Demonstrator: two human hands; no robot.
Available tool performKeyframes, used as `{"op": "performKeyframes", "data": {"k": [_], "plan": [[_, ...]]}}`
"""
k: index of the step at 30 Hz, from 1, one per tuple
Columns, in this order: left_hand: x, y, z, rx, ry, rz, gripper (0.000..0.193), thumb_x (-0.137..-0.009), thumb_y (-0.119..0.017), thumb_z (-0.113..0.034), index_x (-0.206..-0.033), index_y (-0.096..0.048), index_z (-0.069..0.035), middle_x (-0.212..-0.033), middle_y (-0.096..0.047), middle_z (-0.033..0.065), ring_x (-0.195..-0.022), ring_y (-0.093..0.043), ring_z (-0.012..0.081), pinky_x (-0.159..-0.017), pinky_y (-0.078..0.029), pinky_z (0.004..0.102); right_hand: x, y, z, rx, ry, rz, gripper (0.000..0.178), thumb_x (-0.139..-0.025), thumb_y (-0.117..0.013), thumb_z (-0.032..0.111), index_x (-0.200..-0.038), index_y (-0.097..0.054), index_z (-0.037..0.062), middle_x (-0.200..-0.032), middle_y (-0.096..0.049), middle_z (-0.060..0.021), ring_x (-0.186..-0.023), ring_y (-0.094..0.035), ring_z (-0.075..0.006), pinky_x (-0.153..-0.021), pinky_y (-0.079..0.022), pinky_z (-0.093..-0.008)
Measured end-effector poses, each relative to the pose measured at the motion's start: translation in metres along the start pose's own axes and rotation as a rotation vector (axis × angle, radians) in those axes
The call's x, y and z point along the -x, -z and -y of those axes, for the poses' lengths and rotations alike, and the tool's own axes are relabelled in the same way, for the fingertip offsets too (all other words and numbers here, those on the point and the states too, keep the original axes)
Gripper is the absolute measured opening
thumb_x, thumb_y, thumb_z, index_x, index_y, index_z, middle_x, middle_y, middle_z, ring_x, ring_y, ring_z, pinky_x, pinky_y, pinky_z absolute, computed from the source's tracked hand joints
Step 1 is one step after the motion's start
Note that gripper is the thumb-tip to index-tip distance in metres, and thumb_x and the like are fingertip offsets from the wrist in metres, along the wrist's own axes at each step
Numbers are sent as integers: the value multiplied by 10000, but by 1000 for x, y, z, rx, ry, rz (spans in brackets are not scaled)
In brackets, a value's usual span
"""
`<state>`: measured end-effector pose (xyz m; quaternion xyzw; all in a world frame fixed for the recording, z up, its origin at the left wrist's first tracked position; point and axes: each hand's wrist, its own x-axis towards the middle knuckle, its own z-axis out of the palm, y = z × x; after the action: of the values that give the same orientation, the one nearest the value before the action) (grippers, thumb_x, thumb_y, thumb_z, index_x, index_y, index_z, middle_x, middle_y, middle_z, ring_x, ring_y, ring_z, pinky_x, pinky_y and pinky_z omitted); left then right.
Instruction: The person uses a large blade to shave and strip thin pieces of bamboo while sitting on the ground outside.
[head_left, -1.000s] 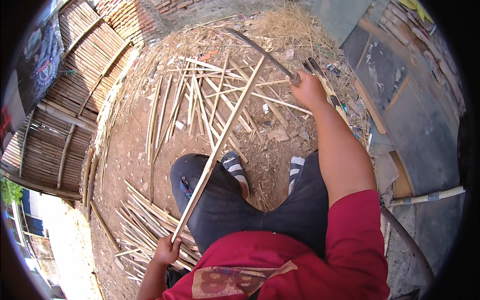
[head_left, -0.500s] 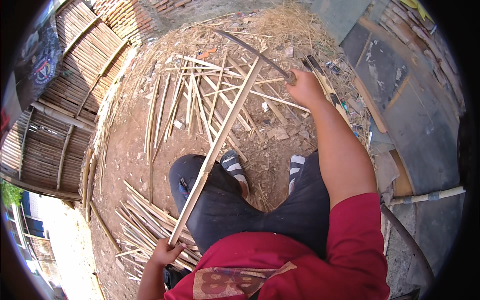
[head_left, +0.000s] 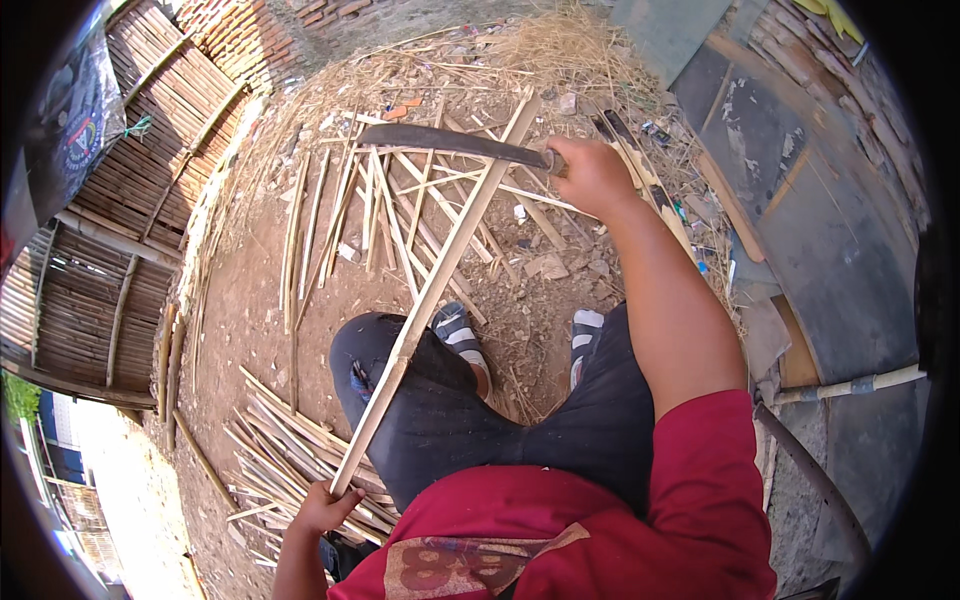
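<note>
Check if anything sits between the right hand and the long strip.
Only the curved blade that the right hand grips, crossing over the long strip near its far end; contact can't be told. Nothing else visible intervenes.

The short-sleeved shirt [head_left: 600, 500] was dark red with a tan front print [head_left: 440, 567]; beyond the shirt were blackish trousers [head_left: 450, 420] and, farther, pale-banded dark footwear [head_left: 459, 338].

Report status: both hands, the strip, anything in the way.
Left hand holding long strip. Right hand gripping machete, crossing over strip, contact unclear. Loose strips strewn on ground below.
</note>
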<state>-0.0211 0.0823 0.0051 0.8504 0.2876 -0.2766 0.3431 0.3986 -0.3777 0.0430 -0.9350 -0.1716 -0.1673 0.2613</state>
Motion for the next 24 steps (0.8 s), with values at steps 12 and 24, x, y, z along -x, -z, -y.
{"op": "performKeyframes", "data": {"k": [12,24], "plan": [[-2,2,4,-13,12,-1,364,-904,-784,-286,-683,-627,-43,-566,-516,-40,-514,-445,73,-458,-345,309,0,1,-30,-168,-318,-114,476,-802,-738,192,-1263,-684,88,-1080,-725,-201,-1023,-693,-370,-884,-552,-458],[4,-14,30,120,-167,-18,317,-952,-753,-247,-740,-596,-71,-613,-490,-75,-578,-425,44,-490,-341,282,8,4,11,-78,-77,106,405,-795,-737,186,-1192,-723,109,-997,-727,-190,-928,-694,-388,-843,-560,-464]]}}
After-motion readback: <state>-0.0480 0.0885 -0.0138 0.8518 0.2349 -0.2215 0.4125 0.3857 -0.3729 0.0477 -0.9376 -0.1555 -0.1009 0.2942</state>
